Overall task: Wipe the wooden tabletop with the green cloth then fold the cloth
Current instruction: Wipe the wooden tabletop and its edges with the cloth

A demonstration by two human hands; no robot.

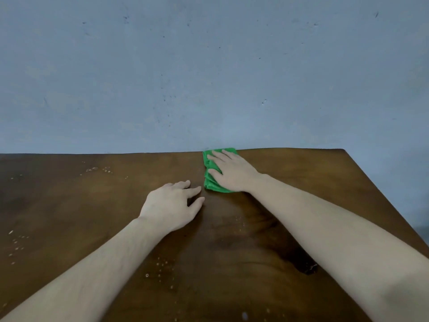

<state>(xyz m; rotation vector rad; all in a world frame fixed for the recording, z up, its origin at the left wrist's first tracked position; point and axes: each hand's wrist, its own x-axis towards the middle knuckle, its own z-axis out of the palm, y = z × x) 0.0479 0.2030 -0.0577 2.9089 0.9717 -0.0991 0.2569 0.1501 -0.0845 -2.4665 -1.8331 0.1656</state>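
Head view: the right hand [232, 171] lies flat, fingers spread, pressing the bunched green cloth [212, 182] onto the wooden tabletop [69, 205] at its far edge, about 12 o'clock. The left hand [171, 205] rests on the wood at the cloth's 7 o'clock, fingers loosely extended, holding nothing.

The one head-worn camera is looking forward and down from close above the desk [69, 205], facing the blue wall [209, 66] behind it.

The wooden tabletop [92, 205] looks dark, smooth and faintly glossy (pale specks dot it); at its far edge, the green cloth [210, 182] looks soft, matt and rumpled.
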